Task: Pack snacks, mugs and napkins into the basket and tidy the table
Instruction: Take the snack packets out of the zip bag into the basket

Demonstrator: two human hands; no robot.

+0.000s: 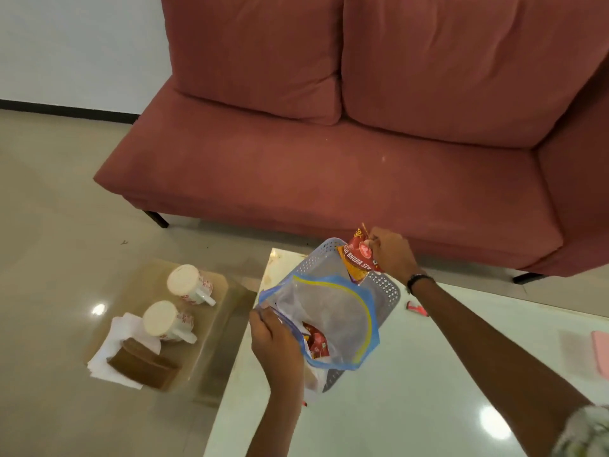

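Observation:
A grey perforated basket (387, 288) stands on the white table (412, 390). Over it, my left hand (275, 338) grips the near rim of a clear zip bag (333, 318) with a blue and yellow seal, holding its mouth wide. One red snack packet (315, 344) lies inside the bag. My right hand (392, 250) pinches the top of a second red and orange snack packet (357, 258) above the far edge of the bag's mouth. Two white mugs (186, 282) (164, 319) lie on a low glass side table (211, 328) to the left, next to white napkins (110, 356).
A brown holder (143, 361) lies on the napkins. A red sofa (329, 143) stands right behind both tables. A small pink item (417, 308) lies on the white table to the right of the basket, and a pink flat thing (599, 352) sits at the right edge.

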